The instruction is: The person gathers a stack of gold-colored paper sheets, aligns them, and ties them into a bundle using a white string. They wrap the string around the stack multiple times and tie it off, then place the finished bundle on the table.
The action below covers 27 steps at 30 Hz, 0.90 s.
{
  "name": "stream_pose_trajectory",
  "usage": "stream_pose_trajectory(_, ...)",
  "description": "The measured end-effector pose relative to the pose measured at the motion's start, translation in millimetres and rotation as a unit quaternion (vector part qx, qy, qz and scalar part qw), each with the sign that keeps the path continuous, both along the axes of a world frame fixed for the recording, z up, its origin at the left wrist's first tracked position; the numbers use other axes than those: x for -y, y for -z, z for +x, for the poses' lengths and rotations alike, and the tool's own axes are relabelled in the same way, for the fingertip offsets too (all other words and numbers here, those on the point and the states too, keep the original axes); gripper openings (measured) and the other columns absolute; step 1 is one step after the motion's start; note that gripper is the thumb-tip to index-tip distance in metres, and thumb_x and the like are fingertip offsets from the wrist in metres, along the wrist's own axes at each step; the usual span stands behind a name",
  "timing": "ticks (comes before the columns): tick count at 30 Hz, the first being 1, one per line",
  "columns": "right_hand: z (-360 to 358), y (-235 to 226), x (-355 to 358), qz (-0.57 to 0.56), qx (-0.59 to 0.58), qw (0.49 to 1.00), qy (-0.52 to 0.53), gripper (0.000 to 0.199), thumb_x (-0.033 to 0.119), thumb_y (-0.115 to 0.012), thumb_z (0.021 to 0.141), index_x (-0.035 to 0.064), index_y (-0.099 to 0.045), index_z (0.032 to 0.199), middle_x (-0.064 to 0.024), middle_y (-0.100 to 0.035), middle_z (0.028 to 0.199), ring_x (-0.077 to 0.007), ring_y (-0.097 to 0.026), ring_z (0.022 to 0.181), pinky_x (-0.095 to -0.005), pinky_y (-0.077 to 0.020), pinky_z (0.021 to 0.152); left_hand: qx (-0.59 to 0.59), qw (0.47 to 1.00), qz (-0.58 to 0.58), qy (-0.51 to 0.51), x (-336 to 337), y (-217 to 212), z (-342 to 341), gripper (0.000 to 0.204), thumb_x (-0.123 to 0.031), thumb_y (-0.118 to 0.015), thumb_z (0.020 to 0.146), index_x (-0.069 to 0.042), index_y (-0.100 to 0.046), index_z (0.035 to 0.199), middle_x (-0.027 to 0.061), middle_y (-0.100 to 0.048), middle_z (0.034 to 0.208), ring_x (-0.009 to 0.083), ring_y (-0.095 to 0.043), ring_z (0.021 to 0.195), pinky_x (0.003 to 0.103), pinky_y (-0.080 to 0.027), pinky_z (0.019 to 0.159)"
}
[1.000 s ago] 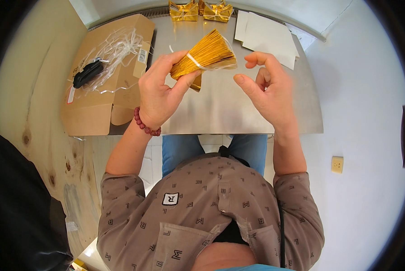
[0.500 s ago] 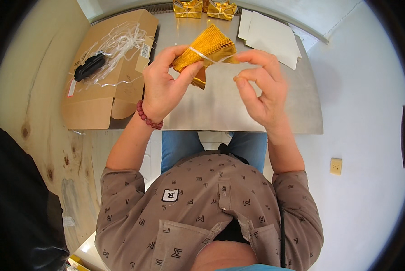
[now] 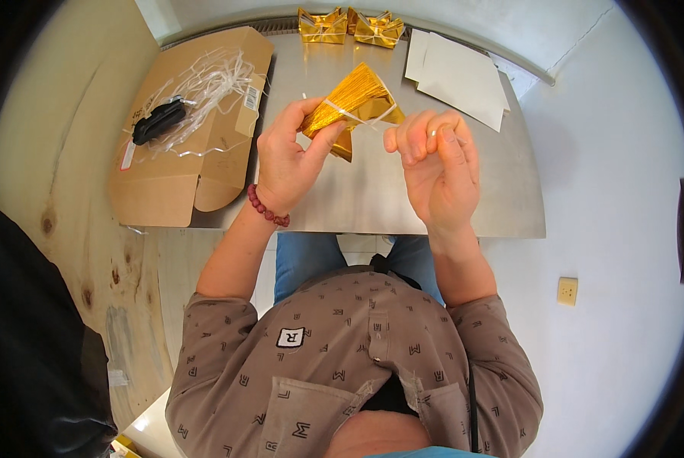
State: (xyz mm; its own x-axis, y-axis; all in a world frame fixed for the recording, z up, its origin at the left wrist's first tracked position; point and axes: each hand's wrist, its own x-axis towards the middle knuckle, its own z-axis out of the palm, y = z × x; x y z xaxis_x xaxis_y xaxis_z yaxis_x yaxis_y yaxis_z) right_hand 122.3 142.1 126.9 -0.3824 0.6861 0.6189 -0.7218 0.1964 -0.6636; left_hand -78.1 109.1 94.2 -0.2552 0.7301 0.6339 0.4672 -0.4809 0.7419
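Observation:
A bundle of pleated gold foil paper (image 3: 355, 93) is pinched in my left hand (image 3: 292, 160), with the thumb in front and its folds fanning out to the upper right. Around its narrow part runs a thin white ribbon (image 3: 340, 109), crossed on the right side of the bundle. My right hand (image 3: 442, 172) is closed just right of the bundle, fingers curled in toward the thumb. The ribbon runs toward this hand, and a small white bit shows between its fingertips. Both hands are raised over the metal table (image 3: 334, 206).
Two gold foil bundles (image 3: 323, 27) tied in white stand at the table's back edge. White cards (image 3: 460, 72) lie at the back right. On the left, a cardboard box (image 3: 159, 191) carries loose white ribbons (image 3: 220, 76) and a black tool-like object (image 3: 159, 120).
My right hand has gone from a loose pinch with fingers apart to curled fingers. The ribbon now crosses itself beside the bundle. The view has shifted slightly.

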Motion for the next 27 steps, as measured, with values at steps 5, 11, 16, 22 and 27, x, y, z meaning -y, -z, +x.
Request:
stream_pose_trajectory(5,1.8,-4.5,8.3,-0.008,0.008,1.000,-0.013,0.021,0.018,-0.041,0.110,0.0070,-0.048,0.093,-0.0064,-0.051,0.087,-0.0158,-0.045,0.078,-0.0406,-0.0450,0.085,0.042,0.999,-0.017,0.020,3.5,7.7,-2.9,0.029,-0.010,-0.078,0.089,0.002,-0.068,0.114,0.0104,-0.073,0.097,0.0150,-0.070,0.086,0.028,-0.056,0.077)
stream_pose_trajectory(11,-25.4,8.4,26.7,-0.014,0.012,0.999,-0.033,0.021,0.020,-0.041,0.110,0.0055,-0.048,0.097,-0.0058,-0.051,0.087,-0.0157,-0.046,0.079,-0.0359,-0.0440,0.082,0.220,0.970,-0.050,0.091,-3.1,8.4,8.1,0.028,-0.008,-0.074,0.094,0.004,-0.066,0.118,0.0055,-0.073,0.102,0.0091,-0.068,0.092,0.025,-0.055,0.080)
stream_pose_trajectory(16,-17.9,2.9,21.7,-0.006,0.072,0.994,0.083,0.009,0.011,-0.056,0.103,0.0037,-0.050,0.104,-0.0015,-0.047,0.084,-0.0103,-0.044,0.076,-0.0272,-0.0420,0.073,0.144,0.989,-0.018,0.026,8.1,3.7,9.8,0.030,-0.007,-0.076,0.091,0.002,-0.067,0.118,0.0069,-0.073,0.102,0.0110,-0.069,0.090,0.026,-0.055,0.080)
stream_pose_trajectory(22,-3.4,-25.3,3.1,0.038,0.271,0.937,0.218,0.059,-0.008,-0.065,0.086,0.0012,-0.050,0.143,0.0069,-0.036,0.079,-0.0014,-0.038,0.070,-0.0173,-0.0343,0.064,0.000,0.999,0.042,-0.012,21.4,-3.1,6.9,0.035,-0.003,-0.079,0.085,0.000,-0.068,0.118,0.0094,-0.072,0.101,0.0158,-0.069,0.088,0.028,-0.055,0.079)
stream_pose_trajectory(27,9.8,-41.0,-13.3,0.003,0.326,0.943,0.072,0.072,-0.008,-0.064,0.084,0.0036,-0.046,0.153,0.0086,-0.032,0.075,-0.0014,-0.036,0.068,-0.0183,-0.0335,0.064,-0.058,0.996,0.060,0.010,27.9,-9.6,-7.3,0.042,-0.001,-0.082,0.081,-0.002,-0.068,0.120,0.0089,-0.072,0.101,0.0172,-0.069,0.087,0.028,-0.055,0.077)
